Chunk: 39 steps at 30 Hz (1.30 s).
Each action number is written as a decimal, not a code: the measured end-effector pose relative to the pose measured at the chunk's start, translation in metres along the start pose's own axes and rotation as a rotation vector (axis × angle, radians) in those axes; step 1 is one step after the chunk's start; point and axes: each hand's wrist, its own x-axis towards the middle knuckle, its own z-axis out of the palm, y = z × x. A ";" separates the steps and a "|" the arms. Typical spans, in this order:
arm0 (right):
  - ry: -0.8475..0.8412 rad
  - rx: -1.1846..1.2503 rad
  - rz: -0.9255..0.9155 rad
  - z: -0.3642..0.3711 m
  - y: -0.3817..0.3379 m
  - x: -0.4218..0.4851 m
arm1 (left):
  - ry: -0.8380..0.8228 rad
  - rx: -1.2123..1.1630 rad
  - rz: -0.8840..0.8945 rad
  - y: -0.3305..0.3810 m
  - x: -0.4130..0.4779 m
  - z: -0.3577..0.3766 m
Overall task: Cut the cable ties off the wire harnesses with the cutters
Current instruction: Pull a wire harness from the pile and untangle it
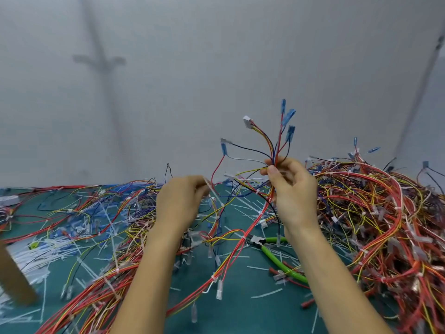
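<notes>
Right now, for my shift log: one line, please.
left hand: pulls cable tie | right hand: holds harness | cutters: on mat

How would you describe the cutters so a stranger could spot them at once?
Start at the green table mat, then find the person's right forearm. Just left of it lie the cutters, untouched among cut ties. Their bright green handles stand out from the red and yellow wires.

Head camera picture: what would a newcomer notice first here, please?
First, the raised right hand near the centre, pinching a wire harness whose blue and white connectors fan upward. The left hand beside it holds a white cable tie. Then the big red wire pile on the right, and the green-handled cutters lying on the green table below the hands.
</notes>
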 end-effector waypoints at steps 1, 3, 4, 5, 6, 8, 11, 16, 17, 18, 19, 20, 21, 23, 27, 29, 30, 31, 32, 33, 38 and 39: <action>0.006 0.013 0.017 -0.001 0.001 0.000 | 0.022 -0.031 -0.021 -0.001 0.001 -0.003; 0.017 0.022 0.050 -0.002 0.002 0.001 | 0.093 -0.043 -0.041 -0.002 0.002 -0.008; 0.022 0.016 0.057 -0.001 0.003 0.001 | 0.135 -0.031 -0.040 -0.001 0.003 -0.010; 0.026 0.002 0.058 -0.001 0.004 0.001 | 0.172 -0.032 -0.034 0.001 0.003 -0.012; 0.033 -0.011 0.054 0.000 0.004 0.001 | 0.196 -0.056 -0.023 0.004 0.003 -0.014; 0.044 -0.015 0.049 0.000 0.003 0.001 | 0.202 -0.186 0.000 0.010 0.003 -0.021; 0.028 0.003 0.043 -0.003 0.000 0.002 | 0.125 -0.568 -0.005 0.023 0.003 -0.033; 0.024 0.005 0.008 -0.006 -0.007 0.002 | 0.032 -1.021 0.009 0.048 -0.004 -0.042; 0.043 0.024 0.004 -0.007 -0.010 0.003 | 0.046 -1.049 -0.003 0.048 -0.004 -0.043; 0.066 0.050 0.003 -0.009 -0.012 0.004 | 0.072 -1.068 -0.025 0.046 -0.002 -0.044; 0.086 0.079 0.004 -0.012 -0.015 0.006 | 0.103 -1.080 -0.051 0.043 -0.001 -0.046; 0.099 0.105 0.004 -0.014 -0.018 0.007 | 0.133 -1.083 -0.080 0.038 0.000 -0.047; 0.102 0.118 -0.001 -0.015 -0.020 0.007 | 0.160 -1.080 -0.108 0.034 0.000 -0.047; 0.086 0.102 -0.031 -0.014 -0.023 0.006 | 0.211 -1.050 -0.154 0.027 0.000 -0.045; 0.039 0.020 -0.137 -0.004 -0.024 0.000 | 0.301 -0.935 -0.157 0.029 0.001 -0.036; -0.010 -0.078 -0.154 0.000 -0.020 -0.002 | 0.314 -0.921 -0.115 0.034 0.001 -0.034; -0.037 -0.132 -0.144 0.002 -0.016 -0.003 | 0.321 -0.927 -0.095 0.037 0.001 -0.035; -0.059 -0.170 -0.120 0.003 -0.013 -0.005 | 0.332 -0.944 -0.082 0.038 0.001 -0.036; -0.079 -0.185 -0.086 0.004 -0.010 -0.006 | 0.346 -0.971 -0.080 0.039 0.001 -0.037; -0.093 -0.187 -0.049 0.005 -0.008 -0.006 | 0.364 -1.001 -0.088 0.040 0.001 -0.039; -0.058 -0.080 0.037 0.000 -0.010 -0.003 | 0.512 -1.201 -0.310 0.025 0.005 -0.039; -0.055 -0.050 0.042 -0.001 -0.012 -0.003 | 0.526 -1.213 -0.351 0.020 0.005 -0.038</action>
